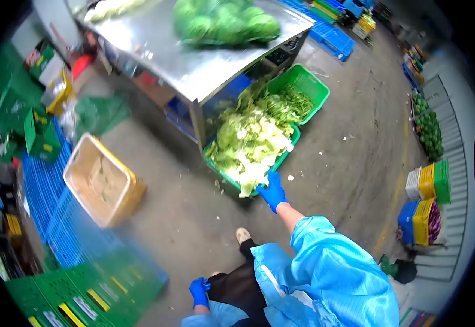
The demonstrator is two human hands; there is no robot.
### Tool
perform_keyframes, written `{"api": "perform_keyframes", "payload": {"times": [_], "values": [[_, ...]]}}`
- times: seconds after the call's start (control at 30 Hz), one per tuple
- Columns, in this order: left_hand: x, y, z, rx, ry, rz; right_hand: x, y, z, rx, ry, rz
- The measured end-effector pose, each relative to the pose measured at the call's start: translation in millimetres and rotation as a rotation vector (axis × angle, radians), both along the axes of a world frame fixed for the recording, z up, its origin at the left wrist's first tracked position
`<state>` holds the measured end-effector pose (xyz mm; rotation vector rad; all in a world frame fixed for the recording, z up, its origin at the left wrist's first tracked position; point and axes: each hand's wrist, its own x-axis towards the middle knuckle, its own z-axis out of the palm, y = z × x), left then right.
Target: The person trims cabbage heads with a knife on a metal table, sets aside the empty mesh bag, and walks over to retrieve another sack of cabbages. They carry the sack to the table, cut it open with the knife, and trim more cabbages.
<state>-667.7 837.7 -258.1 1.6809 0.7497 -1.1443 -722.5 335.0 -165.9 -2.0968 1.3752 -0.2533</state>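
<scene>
My right hand (273, 192), in a blue glove, is at the near rim of a green crate heaped with pale green leaves (253, 143). Its fingers are closed at the crate's rim, beside the lowest leaves. Low in the view, my left hand (200, 291), gloved in blue too, hangs by my dark trousers with its fingers curled; whether anything is inside them is hidden. Behind the leaf heap stands a second green crate (320, 94) with green trimmings (294, 102) in it.
A steel table (194, 71) holds bagged green vegetables (224, 23). At left, a yellow-edged bin (79, 177) stands by blue pallets (74, 229); green crates (79, 294) are at lower left. Stacked crates (427, 182) line the right wall. A blue pallet (333, 41) lies beyond the table.
</scene>
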Motion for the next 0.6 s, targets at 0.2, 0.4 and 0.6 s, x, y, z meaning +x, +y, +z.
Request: {"api": "perform_keyframes", "payload": {"times": [0.2, 0.4, 0.6], "values": [[112, -140, 43, -0.097, -0.118, -0.139, -43, -22, -36, 0.371, 0.092, 0.306], [226, -254, 29, -0.1, -0.437, -0.597, -100, 1, -41, 0.48, 0.442, 0.284], [371, -437, 162, -0.466, -1.312, -0.743, -116, 37, -25, 0.29, 0.553, 0.008]]}}
